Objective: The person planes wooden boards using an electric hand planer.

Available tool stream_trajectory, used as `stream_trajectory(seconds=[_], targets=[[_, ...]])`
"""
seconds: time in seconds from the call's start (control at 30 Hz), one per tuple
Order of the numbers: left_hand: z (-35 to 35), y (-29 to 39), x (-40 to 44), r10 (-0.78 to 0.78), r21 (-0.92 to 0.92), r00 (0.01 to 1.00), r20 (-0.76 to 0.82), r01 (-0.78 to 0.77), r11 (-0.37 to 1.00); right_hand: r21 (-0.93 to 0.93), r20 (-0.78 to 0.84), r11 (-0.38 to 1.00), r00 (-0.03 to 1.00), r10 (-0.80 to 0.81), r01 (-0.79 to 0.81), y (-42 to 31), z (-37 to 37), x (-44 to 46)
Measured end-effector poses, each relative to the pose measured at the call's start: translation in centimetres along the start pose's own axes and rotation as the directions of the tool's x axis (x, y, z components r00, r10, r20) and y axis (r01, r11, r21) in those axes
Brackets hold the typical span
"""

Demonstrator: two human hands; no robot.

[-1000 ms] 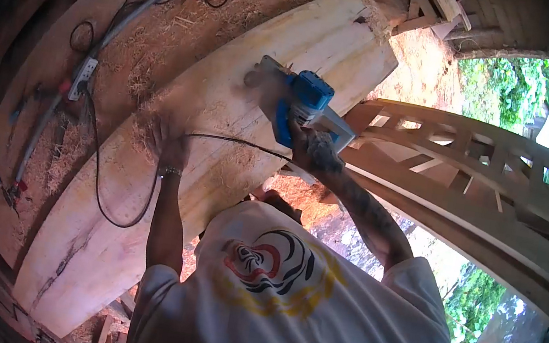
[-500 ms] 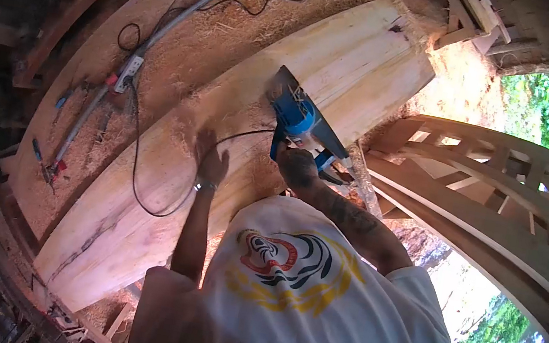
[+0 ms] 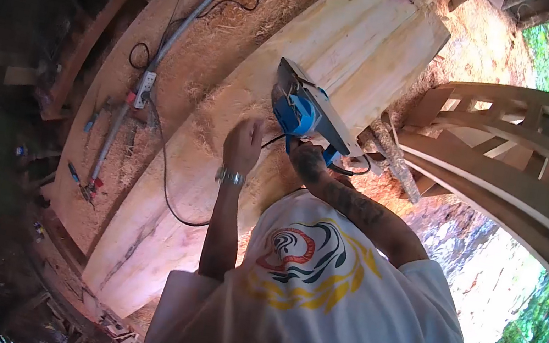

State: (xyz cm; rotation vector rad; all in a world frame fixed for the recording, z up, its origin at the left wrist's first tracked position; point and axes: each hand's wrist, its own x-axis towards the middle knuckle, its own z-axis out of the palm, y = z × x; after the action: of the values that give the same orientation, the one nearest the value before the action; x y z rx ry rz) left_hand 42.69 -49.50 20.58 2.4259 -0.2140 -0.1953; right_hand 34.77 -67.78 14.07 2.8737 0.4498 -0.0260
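A blue electric planer (image 3: pixel 298 114) with a long metal sole is tilted on its side over a large pale wooden plank (image 3: pixel 352 44). Wood shavings cling to its front end. My right hand (image 3: pixel 308 161) is wrapped around the planer's rear handle. To its left, my left hand (image 3: pixel 244 144), with a metal watch at the wrist, is over the plank near the planer. Its fingers look curled together, and whatever may be inside them is hidden. The black power cord (image 3: pixel 169 201) passes behind this hand and forearm.
A power strip (image 3: pixel 145 88) lies by a long grey pipe (image 3: pixel 165 46) on another shavings-covered board (image 3: pixel 96 143) at left. Small tools rest near the pipe's lower end. Curved wooden frames (image 3: pixel 505 165) stand on the right. A rough wood offcut (image 3: pixel 397 166) is beside the planer.
My left hand has come off the plank, moved right towards the planer, and its fingers have curled. My right hand still grips the planer, which has turned slightly. The camera view has shifted.
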Motion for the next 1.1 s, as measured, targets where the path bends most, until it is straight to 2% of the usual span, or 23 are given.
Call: stream_trajectory(seconds=[0.03,0.13,0.23,0.33,0.43,0.47,0.5,0.57,0.6,0.63,0.67,0.73,0.83,0.87,0.93,0.97,1.0,1.07,1.1], targets=[[0.2,0.2,1.9,0.055,-0.036,0.997,-0.052,-0.057,0.998,-0.002,-0.042,1.0,0.999,0.006,-0.006,-0.4,0.4,-0.3],[1.3,0.0,6.4,0.19,-0.27,0.982,-0.005,-0.184,0.945,0.127,0.006,0.988,0.997,0.083,-0.083,-1.4,3.3,-0.6],[2.4,0.3,8.2,0.379,-0.119,0.922,0.074,-0.37,0.922,0.135,-0.026,0.991,0.999,0.028,-0.024,-1.6,5.3,-1.7],[3.0,1.2,8.5,0.307,0.005,0.927,0.214,-0.315,0.949,-0.101,0.001,0.995,1.0,0.026,-0.025,-2.7,7.1,-2.5],[4.3,0.8,9.0,0.331,0.037,0.922,0.2,-0.344,0.938,-0.066,0.113,0.998,0.993,0.012,-0.004,-3.7,9.6,-2.8],[4.3,1.1,8.8,0.336,0.04,0.919,0.205,-0.351,0.936,-0.294,0.149,0.953,0.988,-0.031,0.074,-4.7,12.2,-3.0],[4.1,1.9,8.7,0.34,0.045,0.918,0.205,-0.355,0.934,-0.503,0.19,0.85,0.98,-0.068,0.156,-6.3,16.1,-3.3],[4.3,1.8,8.5,0.367,0.076,0.911,0.189,-0.386,0.919,-0.716,0.169,0.68,0.984,-0.056,0.162,-8.8,21.5,-4.5],[4.8,1.1,8.3,0.391,0.101,0.904,0.175,-0.411,0.906,-0.577,0.159,0.806,0.986,-0.046,0.131,-8.5,21.0,-4.5],[5.1,0.6,8.1,0.415,0.125,0.895,0.164,-0.436,0.891,-0.286,0.166,0.955,0.986,-0.028,0.075,-7.2,18.2,-4.3],[5.1,0.7,7.9,0.386,0.124,0.907,0.17,-0.408,0.904,-0.107,0.188,0.993,0.982,-0.026,0.047,-6.1,15.7,-4.2],[4.9,1.1,7.4,0.325,0.12,0.928,0.183,-0.35,0.929,0.032,0.18,0.999,0.984,-0.017,0.012,-4.4,11.9,-3.7],[4.7,1.0,8.1,0.242,0.058,0.936,0.256,-0.265,0.963,-0.041,0.103,0.998,0.994,-0.039,0.043,-2.9,9.3,-3.7],[4.3,1.1,8.1,0.235,0.026,0.937,0.259,-0.25,0.968,-0.02,0.125,0.999,0.991,-0.045,0.048,-3.6,10.3,-4.0],[3.2,1.0,8.3,0.224,-0.039,0.937,0.267,-0.222,0.974,-0.172,0.147,0.985,0.989,-0.007,0.032,-6.5,16.2,-4.5],[2.4,0.0,8.7,0.22,-0.129,0.949,0.227,-0.194,0.972,-0.438,0.147,0.899,0.988,0.049,0.021,-9.3,22.8,-5.3],[1.1,-1.3,9.3,0.21,-0.218,0.959,0.188,-0.168,0.961,-0.806,0.113,0.591,0.988,0.102,0.031,-14.0,32.5,-6.6],[-2.3,-3.2,10.8,0.087,-0.161,0.996,-0.024,-0.089,0.983,-0.867,0.155,0.488,0.985,0.082,0.096,-14.7,33.2,-6.9],[-3.5,-3.4,11.0,0.169,0.043,0.978,-0.121,-0.165,0.985,-0.633,0.18,0.772,0.982,0.065,0.065,-12.3,27.9,-6.2]])
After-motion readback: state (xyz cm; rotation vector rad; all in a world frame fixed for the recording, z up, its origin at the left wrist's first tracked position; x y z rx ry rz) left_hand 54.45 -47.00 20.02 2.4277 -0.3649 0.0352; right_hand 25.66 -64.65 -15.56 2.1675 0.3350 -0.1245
